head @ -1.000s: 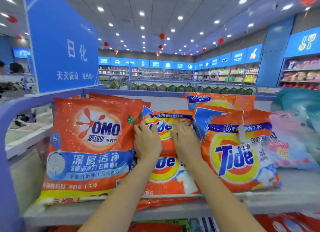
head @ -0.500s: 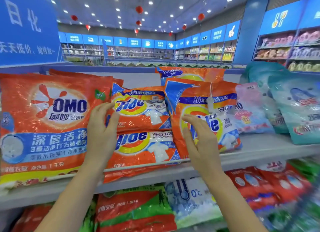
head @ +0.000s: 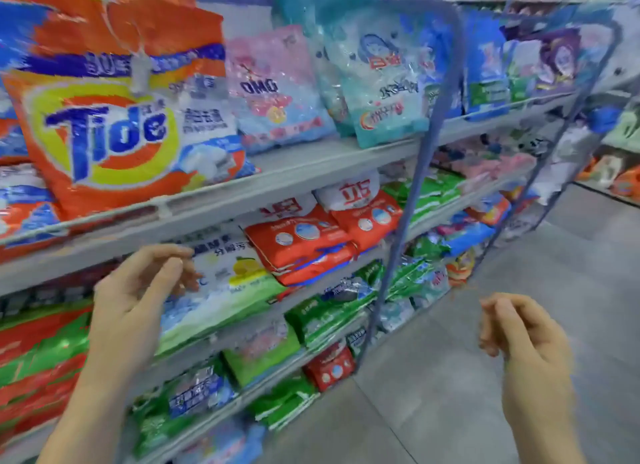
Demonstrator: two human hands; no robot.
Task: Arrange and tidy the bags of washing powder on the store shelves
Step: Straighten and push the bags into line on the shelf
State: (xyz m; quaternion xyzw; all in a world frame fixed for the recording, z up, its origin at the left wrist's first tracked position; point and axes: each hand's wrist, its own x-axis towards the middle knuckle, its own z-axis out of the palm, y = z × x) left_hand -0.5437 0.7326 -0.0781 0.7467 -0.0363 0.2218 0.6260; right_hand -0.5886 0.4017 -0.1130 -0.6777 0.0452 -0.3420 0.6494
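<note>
Both hands have come off the bags since half a second ago, and the view has swung right and down. Left hand (head: 135, 301) hovers, grip released and empty, before the white-and-green washing powder bag with a lemon picture (head: 225, 290) on the second shelf. Right hand (head: 519, 328) hangs loosely curled over the grey tiled floor (head: 519, 255), holding nothing. An orange plastic Tide bag (head: 114, 134) leans on the grey top shelf (head: 311, 169), beside a pink OMO bag (head: 273, 93). A blue upright shelf post (head: 412, 186) divides the bays.
</note>
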